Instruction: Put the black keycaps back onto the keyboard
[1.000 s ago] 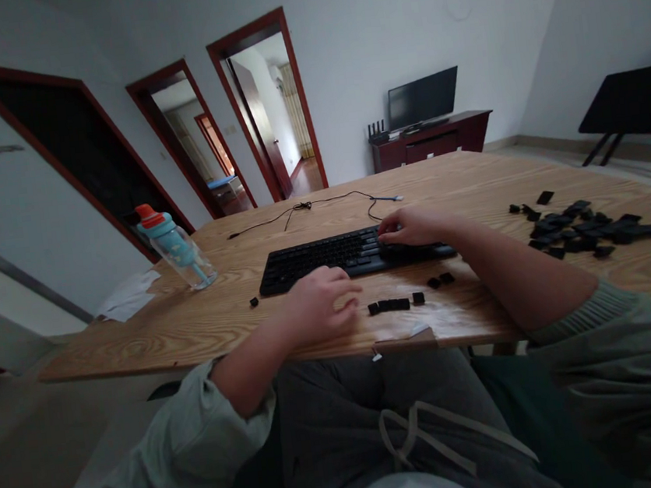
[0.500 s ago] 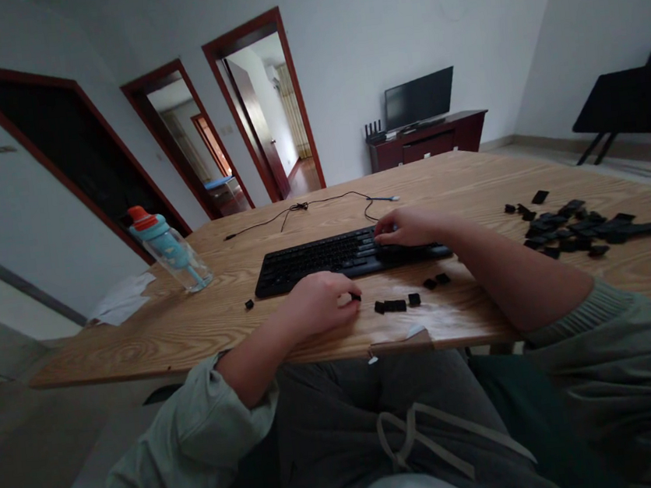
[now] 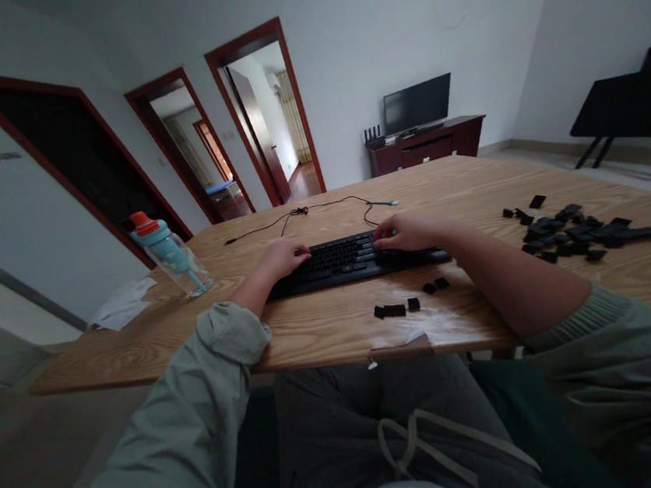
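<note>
Kbd (image 3: 337,266) lies in front of me, clock centred on it; my L hand (image 3: 284,258) is over its 10 o'clock end, fingertips drawn together, can't tell if on anything; my R hand (image 3: 412,232) is over its 2 o'clock part, pinched, grip likewise unclear; loose keycaps (image 3: 394,310) row up at 5, about midway to near edge of table (image 3: 312,335); open wood at 6–7; keycap pile (image 3: 576,229) at 3, well apart; bottle (image 3: 169,254) at 9, nr L edge.

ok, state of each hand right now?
Left hand: partly closed over the keyboard's left part; whether holding anything can't be told.
Right hand: partly closed over its right part; grip can't be told.
</note>
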`<state>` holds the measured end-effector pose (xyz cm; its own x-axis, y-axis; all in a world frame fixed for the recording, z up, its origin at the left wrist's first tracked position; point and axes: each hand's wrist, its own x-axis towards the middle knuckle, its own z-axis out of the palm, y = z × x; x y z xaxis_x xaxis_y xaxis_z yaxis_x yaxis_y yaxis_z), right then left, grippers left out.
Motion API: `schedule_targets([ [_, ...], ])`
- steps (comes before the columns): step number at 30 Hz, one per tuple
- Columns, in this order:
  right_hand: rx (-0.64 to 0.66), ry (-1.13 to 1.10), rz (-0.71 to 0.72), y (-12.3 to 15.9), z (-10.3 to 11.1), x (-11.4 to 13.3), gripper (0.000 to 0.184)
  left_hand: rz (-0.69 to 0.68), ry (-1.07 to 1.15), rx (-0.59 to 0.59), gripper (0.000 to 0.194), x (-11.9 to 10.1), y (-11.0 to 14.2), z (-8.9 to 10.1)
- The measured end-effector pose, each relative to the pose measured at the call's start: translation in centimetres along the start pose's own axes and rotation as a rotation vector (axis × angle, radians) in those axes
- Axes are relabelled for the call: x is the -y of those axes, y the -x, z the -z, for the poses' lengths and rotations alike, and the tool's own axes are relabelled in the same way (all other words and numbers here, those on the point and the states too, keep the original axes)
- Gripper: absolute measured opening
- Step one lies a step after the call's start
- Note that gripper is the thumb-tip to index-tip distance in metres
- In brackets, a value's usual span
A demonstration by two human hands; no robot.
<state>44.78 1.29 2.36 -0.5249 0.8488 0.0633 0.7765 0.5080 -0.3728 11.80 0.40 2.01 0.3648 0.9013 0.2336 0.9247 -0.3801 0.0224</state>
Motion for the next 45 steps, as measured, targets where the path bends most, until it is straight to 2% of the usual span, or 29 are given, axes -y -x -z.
schedule_targets([
  [7, 0.005, -0.004, 0.012, -0.3, -0.2, -0.4, 0.032, -0.021, -0.103, 0.057, 0.026, -0.1, 0.1, 0.3],
  [12, 0.019, -0.010, 0.013, -0.3, -0.3, -0.4, 0.033, -0.035, -0.221, 0.100, 0.034, -1.0, 0.5, 0.4],
  [16, 0.030, 0.018, 0.006, -0.2, -0.2, -0.4, 0.033, 0.018, -0.352, 0.040, 0.041, -2.8, 1.3, -0.2],
  [20, 0.033, -0.015, 0.029, -0.6, -0.6, -1.1, 0.034, 0.040, -0.357, 0.076, 0.036, -4.2, 1.3, -0.8],
  [25, 0.002, -0.009, 0.038, -0.4, -0.5, -1.2, 0.034, 0.147, -0.292, 0.049, 0.033, -4.8, 1.1, 0.1],
  [28, 0.025, -0.004, 0.021, -0.3, -0.3, -1.0, 0.037, 0.049, -0.111, -0.068, 0.033, -6.5, 2.7, 1.1],
  [30, 0.022, 0.000, 0.028, -0.3, -0.2, -1.0, 0.037, -0.110, 0.069, -0.137, 0.034, -8.6, 4.7, 1.5],
  [32, 0.007, 0.005, 0.042, -0.4, -0.2, -1.2, 0.036, -0.288, 0.198, -0.075, 0.032, -11.0, 7.0, 1.5],
  [34, 0.006, 0.009, 0.048, -0.5, -0.2, -1.3, 0.037, -0.364, 0.240, -0.006, 0.028, -12.9, 9.1, 1.1],
  [38, 0.020, 0.006, 0.045, -0.4, -0.2, -1.2, 0.037, -0.363, 0.279, 0.008, 0.029, -14.5, 10.8, -0.2],
  [42, -0.002, 0.014, 0.028, -0.1, -0.1, -1.0, 0.037, -0.354, 0.267, 0.002, 0.030, -14.6, 9.9, -0.8],
  [45, -0.008, 0.028, 0.013, -0.1, -0.1, -1.0, 0.038, -0.350, 0.234, 0.044, 0.028, -14.8, 9.2, -0.7],
])
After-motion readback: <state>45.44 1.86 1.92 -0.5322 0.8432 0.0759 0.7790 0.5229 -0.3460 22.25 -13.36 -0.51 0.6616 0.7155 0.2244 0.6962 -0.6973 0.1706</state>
